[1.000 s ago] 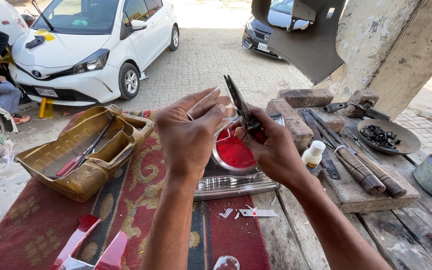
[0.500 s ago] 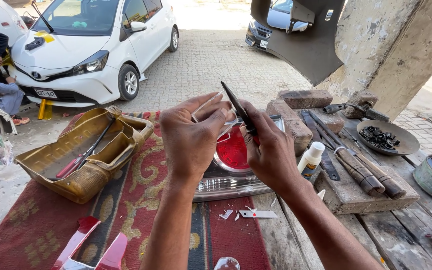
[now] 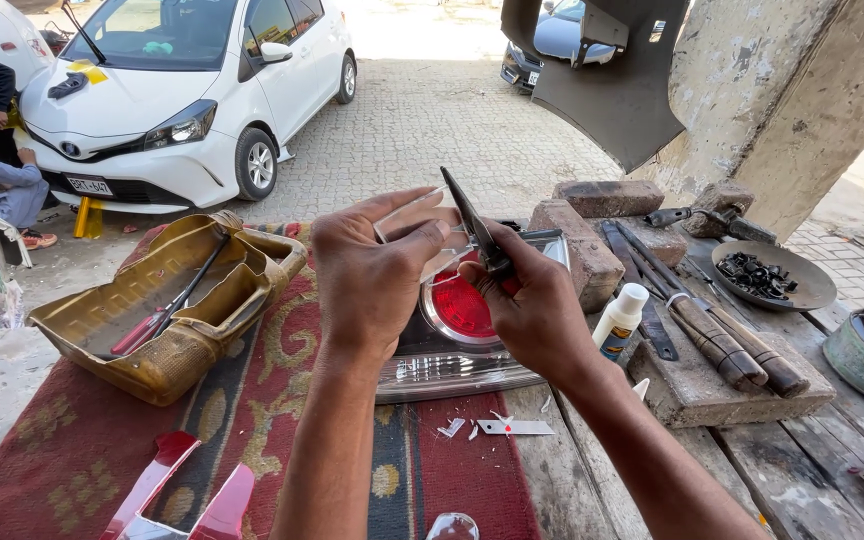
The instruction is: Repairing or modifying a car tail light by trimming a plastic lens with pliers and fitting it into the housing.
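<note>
Here, both forearms rose from the six o'clock edge and met above the car tail lamp (image 3: 462, 335), which lay on the patterned red rug (image 3: 262, 400) atop the wooden bench (image 3: 812, 470). The left hand (image 3: 372, 275), back to the camera, pinched a clear plastic shard (image 3: 414, 222) between thumb and curled fingers, while the right hand (image 3: 532, 305) was closed tightly around a dark blade tool (image 3: 472, 225) whose tip slanted toward eleven o'clock, touching the shard. At nine o'clock of the hands sat a yellowed tray (image 3: 167, 310), at three o'clock a small white bottle (image 3: 619, 320) beside bricks (image 3: 584, 245).
</note>
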